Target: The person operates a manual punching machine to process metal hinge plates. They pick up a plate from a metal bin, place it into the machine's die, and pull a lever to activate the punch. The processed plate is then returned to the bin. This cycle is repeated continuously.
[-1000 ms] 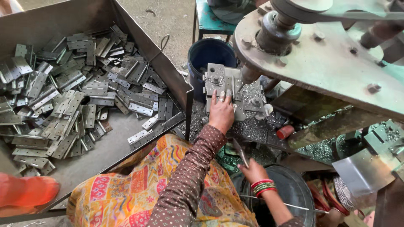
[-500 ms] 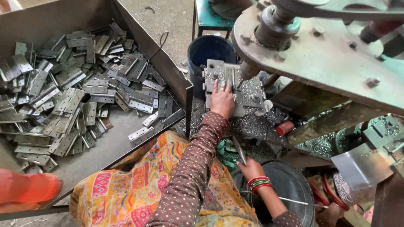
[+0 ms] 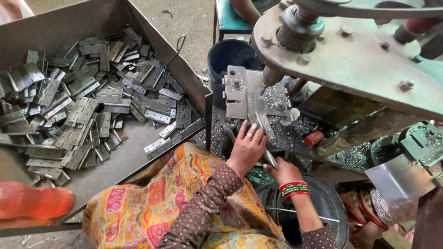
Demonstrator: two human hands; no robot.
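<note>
A flat steel hinge plate [image 3: 253, 99] lies on the bed of the press [image 3: 350, 60], directly under the round punch head, with metal chips strewn all about it. The left hand [image 3: 248, 148] rests flat just below the plate, its fingers spread open and touching the lower edge of the fixture rather than closed on anything. The right hand [image 3: 282, 171], with red and green bangles at the wrist, sits just beside the left; its grip is closed on a thin metal rod [image 3: 269, 157] that points up toward the plate.

Judging from how things lie, one plate is seated on the press and the large supply is untouched: the grey metal bin [image 3: 152, 44] at the left holds a heap of hinge plates [image 3: 83, 106], far too many and too overlapped to count, likely several dozen. So most of the work appears to remain.

Counted things: one plate on the press, one rod, two hands, one dark blue bucket [image 3: 228, 57] behind the press, one small red cylinder [image 3: 314, 138] on the chips at the right, and one round dark container [image 3: 325, 210] below the right wrist.
</note>
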